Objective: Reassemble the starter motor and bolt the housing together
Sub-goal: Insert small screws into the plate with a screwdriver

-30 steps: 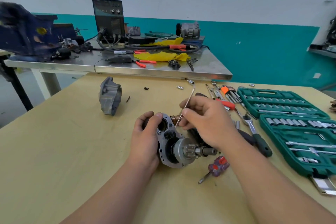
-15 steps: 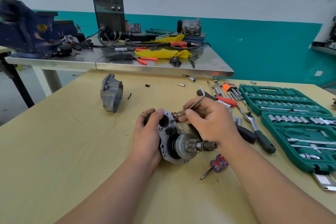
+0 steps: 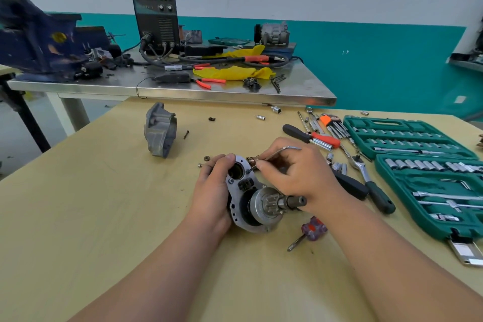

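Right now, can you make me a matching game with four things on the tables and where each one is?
Things: 1 hex key; 2 starter motor; 3 grey cover; 4 yellow cloth.
Places: A on the steel table; B held by the left hand; C standing alone on the wooden table; D pinched in the right hand.
Pairs: 1-D, 2-B, 3-C, 4-A.
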Demonstrator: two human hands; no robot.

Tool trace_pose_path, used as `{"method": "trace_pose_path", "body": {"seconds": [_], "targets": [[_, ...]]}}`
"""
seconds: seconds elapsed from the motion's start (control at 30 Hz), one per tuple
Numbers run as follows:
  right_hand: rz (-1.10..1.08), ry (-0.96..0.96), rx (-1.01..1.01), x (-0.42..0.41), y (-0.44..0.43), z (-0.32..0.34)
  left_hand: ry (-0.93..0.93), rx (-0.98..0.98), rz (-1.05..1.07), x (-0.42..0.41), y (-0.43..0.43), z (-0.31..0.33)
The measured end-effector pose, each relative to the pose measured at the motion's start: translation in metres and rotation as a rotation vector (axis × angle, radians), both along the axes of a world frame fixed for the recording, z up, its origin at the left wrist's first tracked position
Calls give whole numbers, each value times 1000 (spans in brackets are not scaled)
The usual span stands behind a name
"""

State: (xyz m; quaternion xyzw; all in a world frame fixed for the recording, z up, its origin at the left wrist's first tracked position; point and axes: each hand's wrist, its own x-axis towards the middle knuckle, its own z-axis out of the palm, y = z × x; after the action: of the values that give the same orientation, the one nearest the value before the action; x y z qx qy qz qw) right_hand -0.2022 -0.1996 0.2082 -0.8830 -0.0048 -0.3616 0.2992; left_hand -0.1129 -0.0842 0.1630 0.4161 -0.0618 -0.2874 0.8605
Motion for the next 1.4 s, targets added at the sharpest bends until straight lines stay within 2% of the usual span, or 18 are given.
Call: {"method": "trace_pose_path", "body": {"seconds": [0.07,0.17,0.33,0.5,0.57,0.67,0.73,0.9,1.1,1.3,1.4], "targets": [[-38,-62,-84,5,2,-2,-3,-9,-12,0,0,0],[-57,-74,-96,8,0,-2,24,-15,-27,1,0,-1],[64,76,175,4,-2,0,89,-16,-96,0,-1,-1],[135,232,244,1,-6,4,96,-11,-129,1,-1,-2],[72,203,201,2,-5,3,111,-7,-142,2,-1,-3],[-68,98,-9,6,-2,-1,121,4,-142,2,-1,-4],[-90,68,-53,8,-3,-2,127,-3,-132,2,-1,-4],[122,215,262,2,-4,5,102,-15,-130,1,-1,-3],[223,282,307,-3,-4,9,122,-21,-135,3,-2,-7],[183,342,322,-7,-9,10,126,-15,-169,2,0,-4],[152,312,327,-6,-6,9,127,-14,-165,1,0,-3]]}}
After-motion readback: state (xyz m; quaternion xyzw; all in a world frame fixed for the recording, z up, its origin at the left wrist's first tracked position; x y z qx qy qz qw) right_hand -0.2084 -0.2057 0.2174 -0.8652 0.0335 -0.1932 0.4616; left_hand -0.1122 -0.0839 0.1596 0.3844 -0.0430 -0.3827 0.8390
